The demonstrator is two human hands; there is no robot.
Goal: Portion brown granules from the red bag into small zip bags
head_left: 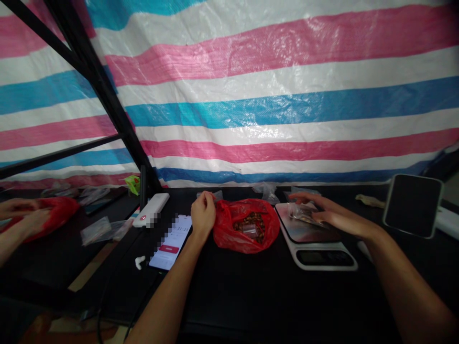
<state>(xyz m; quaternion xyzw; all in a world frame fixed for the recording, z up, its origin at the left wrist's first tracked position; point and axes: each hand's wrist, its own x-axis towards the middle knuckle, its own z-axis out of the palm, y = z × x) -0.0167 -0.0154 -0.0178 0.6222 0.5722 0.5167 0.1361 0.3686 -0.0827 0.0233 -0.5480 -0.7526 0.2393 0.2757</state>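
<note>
My left hand (pixel 202 213) is closed on the left rim of a red plastic bag (pixel 229 234) that lies open on the black table, with small brown pieces inside it. My right hand (pixel 322 212) reaches over the steel platform of a white kitchen scale (pixel 315 248), its fingers stretched over a small clear plastic bag (pixel 299 211) lying on the platform. Whether the fingers grip that bag I cannot make out.
A lit phone (pixel 172 241), a white power bank (pixel 151 209) and a white earbud (pixel 139 261) lie left of my arm. Another person's hands (pixel 21 215) work at a second red bag (pixel 53 212) far left. A dark tablet (pixel 412 205) stands right. Clear bags are scattered about.
</note>
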